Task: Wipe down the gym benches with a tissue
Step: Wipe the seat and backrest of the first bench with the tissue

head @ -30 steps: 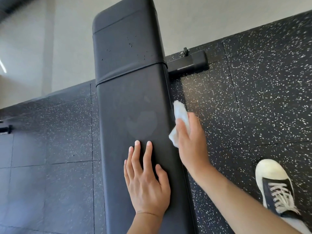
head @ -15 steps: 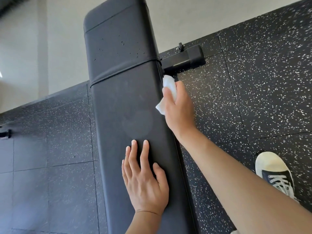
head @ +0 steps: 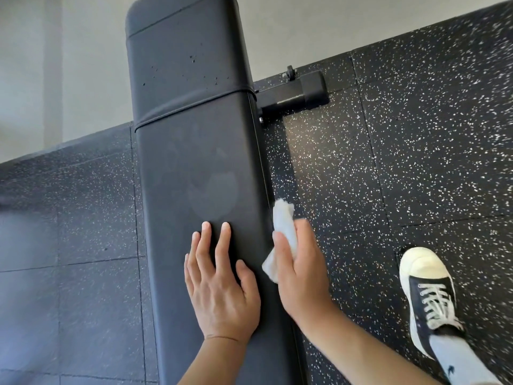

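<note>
The crumpled white tissue is pressed against the right side edge of the long black padded gym bench, gripped in the curled fingers of the right hand. The left hand lies flat on the bench top, fingers straight, just beside that edge. A faint smudge marks the pad ahead of the fingertips. Right of the bench, black speckled rubber floor lies open up to a black metal frame foot and a black-and-white sneaker.

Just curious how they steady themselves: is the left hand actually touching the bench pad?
Touching. The head view shows the left hand lying flat on top of the bench pad, fingers straight, with no gap visible beneath.
</note>
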Action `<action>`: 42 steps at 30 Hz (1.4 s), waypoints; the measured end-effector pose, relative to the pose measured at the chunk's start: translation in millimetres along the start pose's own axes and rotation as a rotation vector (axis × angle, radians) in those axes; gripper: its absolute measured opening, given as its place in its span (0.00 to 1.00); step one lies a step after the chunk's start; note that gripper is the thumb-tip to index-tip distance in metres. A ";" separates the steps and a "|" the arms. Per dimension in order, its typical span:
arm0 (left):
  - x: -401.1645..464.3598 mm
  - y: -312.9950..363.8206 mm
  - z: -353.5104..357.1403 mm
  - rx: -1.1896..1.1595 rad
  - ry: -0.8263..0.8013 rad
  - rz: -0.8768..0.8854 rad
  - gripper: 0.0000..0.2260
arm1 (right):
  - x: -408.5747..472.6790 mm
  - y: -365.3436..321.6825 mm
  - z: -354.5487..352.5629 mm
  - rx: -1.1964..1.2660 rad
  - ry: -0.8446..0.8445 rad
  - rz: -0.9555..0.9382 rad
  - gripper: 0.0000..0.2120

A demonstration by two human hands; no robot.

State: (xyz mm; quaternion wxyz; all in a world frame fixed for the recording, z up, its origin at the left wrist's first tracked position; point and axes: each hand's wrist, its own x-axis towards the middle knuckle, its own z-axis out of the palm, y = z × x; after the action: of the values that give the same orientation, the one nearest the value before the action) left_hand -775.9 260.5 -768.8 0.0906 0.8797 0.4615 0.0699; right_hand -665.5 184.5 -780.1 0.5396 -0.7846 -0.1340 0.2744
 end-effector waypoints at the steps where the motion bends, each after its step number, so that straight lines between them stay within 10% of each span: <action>1: 0.3 0.4 0.0 -0.001 0.000 0.000 0.28 | 17.1 -7.4 4.2 0.018 0.011 0.003 0.12; 10: -0.4 -1.3 1.4 0.012 -0.003 -0.005 0.28 | 155.0 -48.1 35.2 0.012 0.088 0.006 0.08; 20: -0.1 -0.1 2.2 -0.003 0.016 -0.010 0.28 | -64.7 25.7 -10.5 0.087 0.007 0.025 0.10; 32: -2.4 3.7 2.5 -0.022 0.037 -0.025 0.28 | 54.6 -9.1 13.7 0.140 0.064 0.024 0.07; 42: -3.3 2.3 1.7 -0.036 0.049 -0.001 0.27 | -150.8 63.6 -21.9 0.093 -0.005 0.057 0.09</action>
State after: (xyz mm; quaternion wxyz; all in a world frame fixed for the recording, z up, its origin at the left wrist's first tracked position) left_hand -775.5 256.3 -770.1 0.0949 0.8758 0.4626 0.0996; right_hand -781.1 66.9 -789.6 0.5672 -0.7614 -0.1001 0.2976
